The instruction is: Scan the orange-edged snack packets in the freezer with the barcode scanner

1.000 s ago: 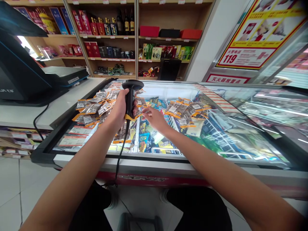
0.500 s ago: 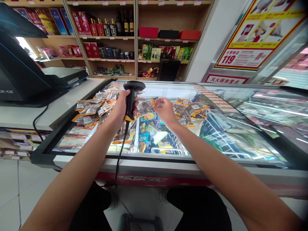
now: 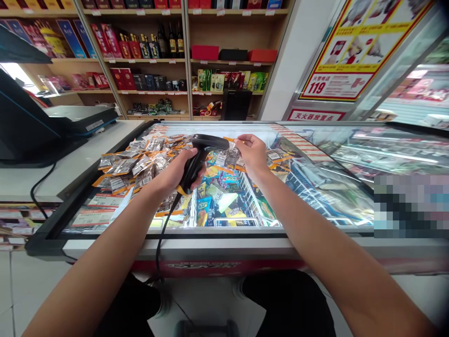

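Note:
My left hand [image 3: 184,171] is wrapped round the grip of a black barcode scanner [image 3: 196,166] with a yellow-tipped base. Its head points right, and a black cord hangs from its lower end. My right hand [image 3: 253,154] pinches the orange edge of a small snack packet [image 3: 231,157], close in front of the scanner's head. Left of the scanner, a heap of similar silver-and-orange packets [image 3: 140,164] lies on the glass freezer top. A smaller group of packets [image 3: 278,157] lies to the right, partly behind my right hand.
Beneath the glass of the chest freezer [image 3: 224,234] are baskets of colourful bags [image 3: 224,201]. To the left, a counter [image 3: 63,180] carries a dark machine [image 3: 31,126]. Shelves [image 3: 189,61] with boxes and bottles stand behind. Price tags [image 3: 94,217] lie at the left front.
My left hand has tilted the scanner, so its head now faces right towards the packet. My right hand's packet now hangs more upright. The view has shifted slightly.

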The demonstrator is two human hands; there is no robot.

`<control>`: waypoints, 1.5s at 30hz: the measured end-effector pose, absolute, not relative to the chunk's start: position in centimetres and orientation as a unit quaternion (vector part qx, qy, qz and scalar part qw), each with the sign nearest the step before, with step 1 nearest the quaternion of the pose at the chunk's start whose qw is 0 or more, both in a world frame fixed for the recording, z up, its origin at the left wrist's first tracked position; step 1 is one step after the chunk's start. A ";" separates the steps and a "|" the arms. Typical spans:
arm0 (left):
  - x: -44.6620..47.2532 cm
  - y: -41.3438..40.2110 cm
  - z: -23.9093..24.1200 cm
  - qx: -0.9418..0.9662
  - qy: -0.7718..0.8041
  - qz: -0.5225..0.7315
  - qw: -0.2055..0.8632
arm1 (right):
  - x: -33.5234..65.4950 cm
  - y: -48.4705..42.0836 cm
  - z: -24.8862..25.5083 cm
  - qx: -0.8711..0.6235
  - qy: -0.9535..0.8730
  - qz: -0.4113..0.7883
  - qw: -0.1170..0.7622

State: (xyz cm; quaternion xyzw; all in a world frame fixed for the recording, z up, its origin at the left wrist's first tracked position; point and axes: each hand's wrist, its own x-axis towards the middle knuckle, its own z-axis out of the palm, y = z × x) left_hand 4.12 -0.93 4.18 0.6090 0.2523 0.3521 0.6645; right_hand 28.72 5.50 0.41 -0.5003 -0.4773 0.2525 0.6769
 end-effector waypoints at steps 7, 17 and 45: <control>4.0 -0.8 4.1 0.620 0.252 0.335 0.663 | 29.0 5.4 0.3 -0.507 -0.499 0.233 0.663; 4.1 -0.6 4.7 0.541 0.267 0.437 0.667 | 33.1 5.9 0.7 -0.582 -0.574 0.030 0.575; 3.6 -0.1 5.6 0.395 0.311 0.562 0.657 | 18.8 -0.8 -0.7 -0.516 -0.770 0.284 0.245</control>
